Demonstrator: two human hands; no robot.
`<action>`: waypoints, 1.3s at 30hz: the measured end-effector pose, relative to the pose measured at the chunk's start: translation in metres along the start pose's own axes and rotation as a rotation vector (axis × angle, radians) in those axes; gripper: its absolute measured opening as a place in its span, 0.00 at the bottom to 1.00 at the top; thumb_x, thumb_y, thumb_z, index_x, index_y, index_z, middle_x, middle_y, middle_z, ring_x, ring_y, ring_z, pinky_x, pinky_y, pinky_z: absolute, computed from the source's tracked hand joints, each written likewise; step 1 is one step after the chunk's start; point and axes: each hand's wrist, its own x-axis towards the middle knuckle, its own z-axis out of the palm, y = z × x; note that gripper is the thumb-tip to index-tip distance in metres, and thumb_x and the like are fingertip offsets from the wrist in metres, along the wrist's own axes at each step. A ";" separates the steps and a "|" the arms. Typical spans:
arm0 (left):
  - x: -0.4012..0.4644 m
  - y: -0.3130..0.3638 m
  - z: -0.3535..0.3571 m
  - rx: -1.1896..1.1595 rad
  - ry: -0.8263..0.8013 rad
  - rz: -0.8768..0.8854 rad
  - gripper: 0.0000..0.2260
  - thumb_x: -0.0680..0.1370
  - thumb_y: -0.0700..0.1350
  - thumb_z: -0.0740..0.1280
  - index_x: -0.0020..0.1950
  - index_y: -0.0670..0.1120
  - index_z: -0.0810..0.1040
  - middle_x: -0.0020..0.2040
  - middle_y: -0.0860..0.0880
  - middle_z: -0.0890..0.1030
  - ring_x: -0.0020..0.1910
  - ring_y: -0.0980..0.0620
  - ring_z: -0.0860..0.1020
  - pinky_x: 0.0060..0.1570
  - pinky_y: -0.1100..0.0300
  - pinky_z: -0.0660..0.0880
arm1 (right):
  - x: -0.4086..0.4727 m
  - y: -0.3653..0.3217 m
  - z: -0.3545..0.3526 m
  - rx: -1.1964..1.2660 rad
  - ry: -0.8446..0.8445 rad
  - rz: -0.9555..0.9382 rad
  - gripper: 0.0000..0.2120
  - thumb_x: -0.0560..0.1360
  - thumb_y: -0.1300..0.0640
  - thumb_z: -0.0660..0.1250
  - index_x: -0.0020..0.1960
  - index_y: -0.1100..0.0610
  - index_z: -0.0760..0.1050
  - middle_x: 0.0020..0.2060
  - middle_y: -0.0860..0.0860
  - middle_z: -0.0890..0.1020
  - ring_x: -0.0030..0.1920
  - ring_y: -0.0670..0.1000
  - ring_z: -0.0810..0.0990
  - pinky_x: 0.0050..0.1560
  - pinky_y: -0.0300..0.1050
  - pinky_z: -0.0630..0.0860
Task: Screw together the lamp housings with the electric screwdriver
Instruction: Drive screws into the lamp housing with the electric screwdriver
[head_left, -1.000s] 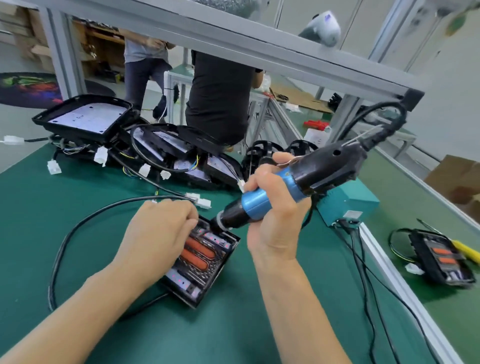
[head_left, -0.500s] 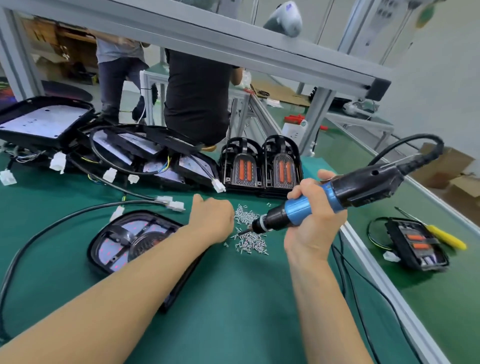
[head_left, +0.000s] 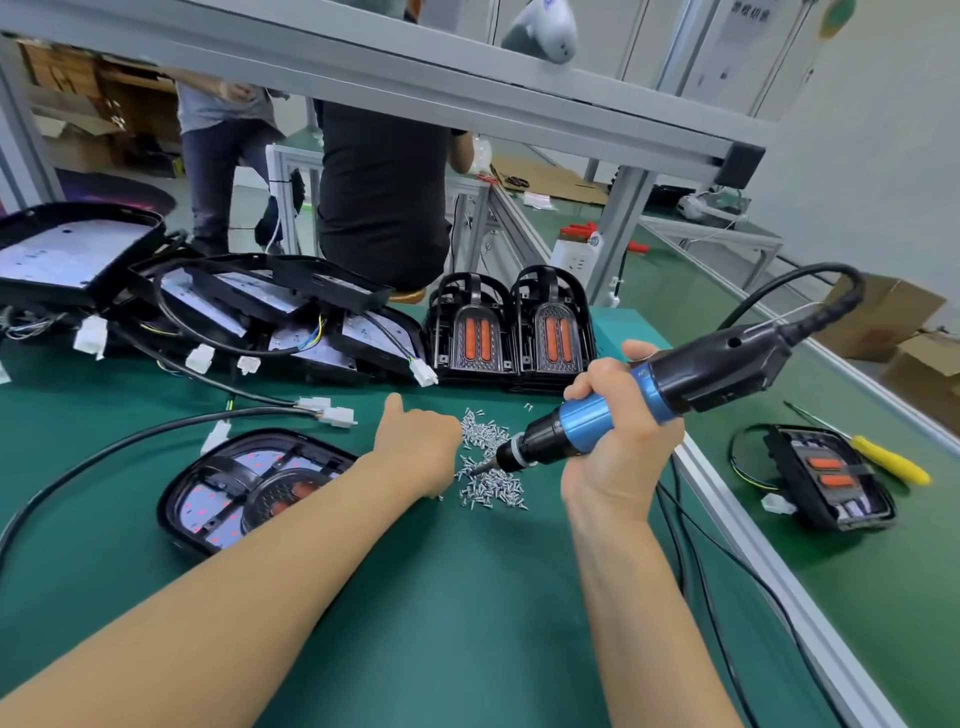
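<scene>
Glossy black plastic housing (head_left: 260, 488), shiny metal screws (head_left: 491, 467), matt green mat (head_left: 467, 623)

head: single wide-angle view from the person's head | faces forward and down over the green desk (head_left: 467, 623) | close, forearms entering from the lower edge | frame beam (head_left: 415, 78) across the top

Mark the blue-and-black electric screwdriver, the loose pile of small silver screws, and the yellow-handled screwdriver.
Blue-and-black electric screwdriver (head_left: 597, 418): head view, blue grip.
Pile of small silver screws (head_left: 491, 486): head view, pile's middle.
Yellow-handled screwdriver (head_left: 889, 460): head view, yellow handle.
</scene>
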 end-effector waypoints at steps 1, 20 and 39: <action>-0.001 -0.001 -0.001 -0.026 -0.014 -0.006 0.11 0.73 0.36 0.61 0.33 0.48 0.67 0.31 0.51 0.72 0.32 0.50 0.68 0.61 0.51 0.58 | -0.001 -0.001 0.001 0.008 -0.009 -0.001 0.12 0.64 0.66 0.67 0.44 0.55 0.73 0.26 0.52 0.73 0.30 0.53 0.72 0.38 0.43 0.72; -0.041 -0.020 -0.008 -0.326 0.275 0.070 0.02 0.74 0.52 0.70 0.42 0.57 0.81 0.44 0.57 0.80 0.49 0.53 0.68 0.44 0.55 0.51 | -0.009 -0.005 0.023 0.004 -0.120 -0.034 0.11 0.65 0.68 0.66 0.44 0.57 0.72 0.25 0.50 0.73 0.28 0.52 0.72 0.33 0.39 0.71; -0.120 -0.105 0.009 -0.638 0.688 -0.385 0.12 0.76 0.41 0.65 0.57 0.53 0.80 0.59 0.55 0.77 0.61 0.50 0.71 0.56 0.60 0.55 | -0.041 0.000 0.046 0.182 -0.351 0.177 0.12 0.67 0.69 0.62 0.46 0.55 0.71 0.28 0.48 0.72 0.27 0.48 0.72 0.34 0.40 0.71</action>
